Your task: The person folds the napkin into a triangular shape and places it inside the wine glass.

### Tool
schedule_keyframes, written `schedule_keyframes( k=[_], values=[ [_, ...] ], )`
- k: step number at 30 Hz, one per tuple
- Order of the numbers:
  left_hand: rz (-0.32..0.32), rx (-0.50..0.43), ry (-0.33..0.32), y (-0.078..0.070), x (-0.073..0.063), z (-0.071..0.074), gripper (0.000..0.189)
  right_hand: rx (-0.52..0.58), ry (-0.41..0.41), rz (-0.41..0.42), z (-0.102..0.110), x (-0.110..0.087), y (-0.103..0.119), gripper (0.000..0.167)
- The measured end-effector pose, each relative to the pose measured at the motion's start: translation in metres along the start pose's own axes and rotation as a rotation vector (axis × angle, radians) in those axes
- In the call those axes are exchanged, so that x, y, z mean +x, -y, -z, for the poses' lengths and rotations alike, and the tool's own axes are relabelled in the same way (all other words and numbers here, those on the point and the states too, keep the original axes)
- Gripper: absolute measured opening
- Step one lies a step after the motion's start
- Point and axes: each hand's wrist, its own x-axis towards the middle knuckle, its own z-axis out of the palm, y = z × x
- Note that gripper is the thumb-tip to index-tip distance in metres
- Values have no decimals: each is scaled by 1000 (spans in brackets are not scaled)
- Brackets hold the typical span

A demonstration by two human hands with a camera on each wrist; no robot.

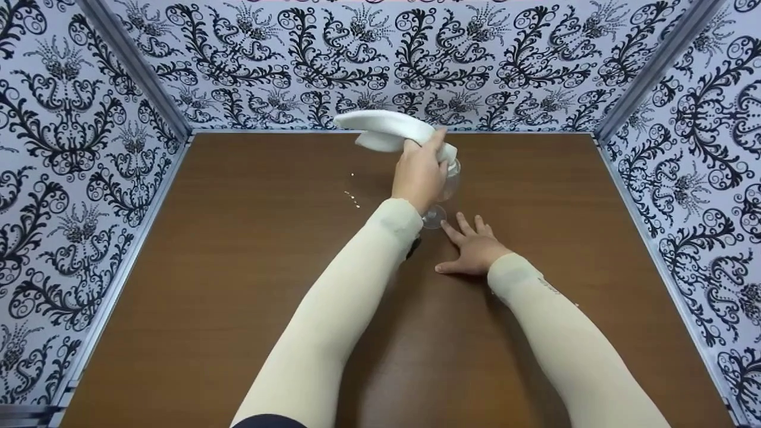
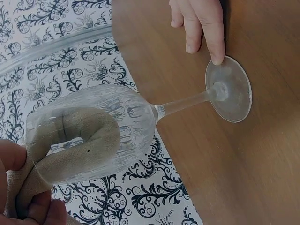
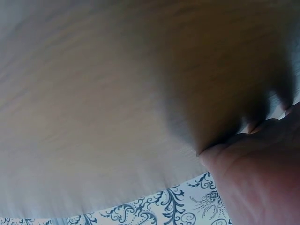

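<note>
A clear wine glass (image 2: pixel 133 126) stands upright on the wooden table, its round foot (image 2: pixel 236 103) flat on the surface. My left hand (image 1: pixel 419 175) grips a light cloth (image 1: pixel 386 128) at the rim; a folded part of it is inside the bowl, as the left wrist view shows. The rest of the cloth sticks out to the left of my hand in the head view. My right hand (image 1: pixel 475 249) lies on the table with its fingers spread, one fingertip touching the foot of the glass. Table and part of a hand (image 3: pixel 262 173) fill the right wrist view, with much blur.
Several small white specks (image 1: pixel 354 196) lie on the brown table (image 1: pixel 238 249) left of the glass. Patterned panels (image 1: pixel 333 59) with metal frame posts (image 1: pixel 140 71) enclose the table at the back and both sides.
</note>
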Motion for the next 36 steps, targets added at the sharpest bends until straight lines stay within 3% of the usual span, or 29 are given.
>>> schedule_keyframes(
  k=[12, 20, 30, 36],
  values=[
    [-41, -12, 1, 9, 5, 4, 48, -10, -9, 2, 1, 0, 1, 116],
    [12, -19, 36, 3, 6, 6, 54, -9, -11, 1, 1, -2, 2, 115],
    [-48, 68, -1, 3, 0, -6, 48, 17, 2, -3, -2, 0, -2, 115],
    [0, 100, -10, 6, -2, -10, 51, 12, -1, 1, 0, -2, 0, 114]
  ],
)
